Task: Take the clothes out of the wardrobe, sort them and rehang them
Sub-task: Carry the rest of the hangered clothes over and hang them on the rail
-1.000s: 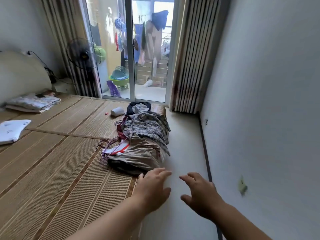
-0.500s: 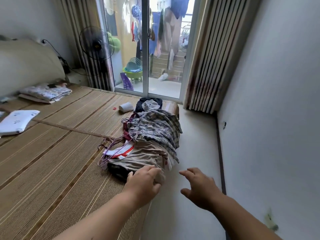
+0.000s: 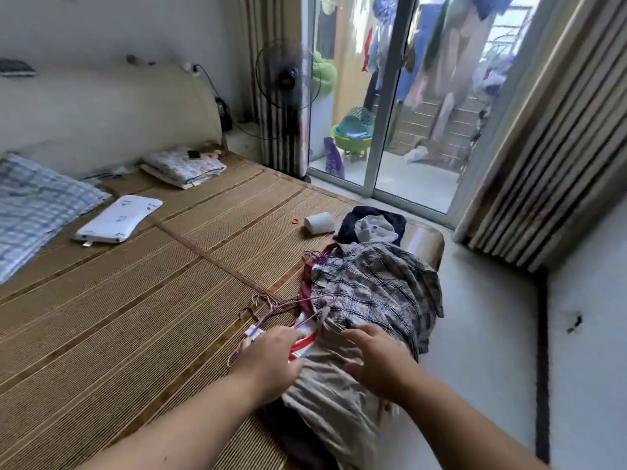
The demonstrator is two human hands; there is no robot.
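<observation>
A pile of clothes lies along the right edge of the bed's bamboo mat point(image 3: 135, 317). On top is a plaid shirt point(image 3: 373, 286); nearer me lie a beige garment point(image 3: 332, 395) and a white and red garment point(image 3: 305, 337). Thin hangers point(image 3: 271, 307) stick out on the pile's left side. A dark garment point(image 3: 373, 222) sits at the far end. My left hand point(image 3: 271, 361) rests on the pile's near left side, over the white and red garment, fingers relaxed. My right hand point(image 3: 376, 361) hovers over the beige garment, fingers spread, holding nothing.
A white roll point(image 3: 319, 222) and a small red ring point(image 3: 295, 221) lie on the mat beyond the pile. Folded bedding point(image 3: 183, 167), a white pillow point(image 3: 118, 218) and a blue checked pillow point(image 3: 34, 205) lie at the left. A fan point(image 3: 288, 79) stands by the glass door.
Both hands moved forward and left, from beside the pile's near end onto it. The view swung left and closer to the bed.
</observation>
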